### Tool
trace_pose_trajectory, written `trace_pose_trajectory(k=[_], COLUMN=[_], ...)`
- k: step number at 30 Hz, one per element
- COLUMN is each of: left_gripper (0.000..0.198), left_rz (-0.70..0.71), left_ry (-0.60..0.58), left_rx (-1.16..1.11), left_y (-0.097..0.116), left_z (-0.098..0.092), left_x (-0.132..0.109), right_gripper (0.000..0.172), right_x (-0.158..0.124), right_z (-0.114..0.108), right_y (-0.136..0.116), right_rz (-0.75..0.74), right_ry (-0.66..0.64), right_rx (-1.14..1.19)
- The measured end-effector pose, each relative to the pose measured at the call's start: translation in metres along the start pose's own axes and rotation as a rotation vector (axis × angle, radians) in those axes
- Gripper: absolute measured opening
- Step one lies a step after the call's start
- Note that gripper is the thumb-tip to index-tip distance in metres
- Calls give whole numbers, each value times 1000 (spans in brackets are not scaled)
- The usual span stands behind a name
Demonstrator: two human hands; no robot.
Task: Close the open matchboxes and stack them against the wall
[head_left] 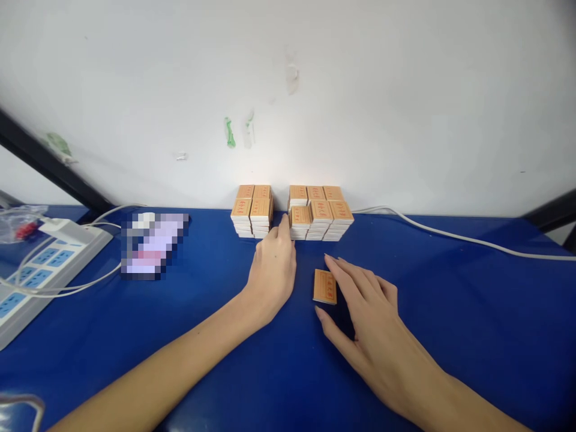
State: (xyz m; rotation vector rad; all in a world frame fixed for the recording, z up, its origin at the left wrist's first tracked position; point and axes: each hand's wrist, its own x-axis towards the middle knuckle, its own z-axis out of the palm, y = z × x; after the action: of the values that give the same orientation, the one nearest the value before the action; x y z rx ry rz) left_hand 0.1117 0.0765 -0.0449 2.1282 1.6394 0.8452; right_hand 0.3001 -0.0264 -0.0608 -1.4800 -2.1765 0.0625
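Two stacks of small orange-topped boxes stand against the white wall: a left stack (252,210) and a wider right stack (320,211). A single orange box (324,286) lies flat on the blue table, nearer to me. My left hand (272,273) reaches forward, its fingertips touching the left edge of the right stack, in the gap between the stacks. My right hand (360,306) rests on the table with fingers spread beside the single box, thumb below it and fingertips at its right edge. Neither hand holds anything.
A white power strip (40,264) with cables lies at the left. A blurred object (153,243) sits between it and the stacks. A white cable (454,237) runs along the back right. The blue table (472,312) meets the white wall behind.
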Motion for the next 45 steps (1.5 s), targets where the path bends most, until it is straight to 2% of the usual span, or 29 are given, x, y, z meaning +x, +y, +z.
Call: trace_pose_trajectory(k=[9,12,15,18,20,23,26,33,45], left_gripper=[49,62,62,54,49,45,44,43,41], left_rz=[-51,-107,-161,-213,-230,-213,-185,-113,-165], left_ry=[25,14,16,26,35,41,47,57,99], left_rx=[-175,-316,-461,-579,-642,-723,-784,-857,-727], left_y=[7,10,12,15,17,19,19,20,21], left_z=[-11,-10,-7,-5,-5,-4,-1,12,16], left_x=[-22,-26,-23,-17,-13,-6,3,19,24], right_gripper=[62,64,78,79,68,51,44,42,47], right_x=[1,10,28,50,63,75,80,84,88], right_z=[-1,-5,-9,-9,-6,-2,3,15,12], right_y=[3,11,27,42,47,44,40,46,36], right_rz=[-10,86,306,442,418,348,316,281,311], right_ry=[-18,22,137,183,148,106,106,142,142], right_rx=[40,125,341,761,907,1002,1063,1112,1027])
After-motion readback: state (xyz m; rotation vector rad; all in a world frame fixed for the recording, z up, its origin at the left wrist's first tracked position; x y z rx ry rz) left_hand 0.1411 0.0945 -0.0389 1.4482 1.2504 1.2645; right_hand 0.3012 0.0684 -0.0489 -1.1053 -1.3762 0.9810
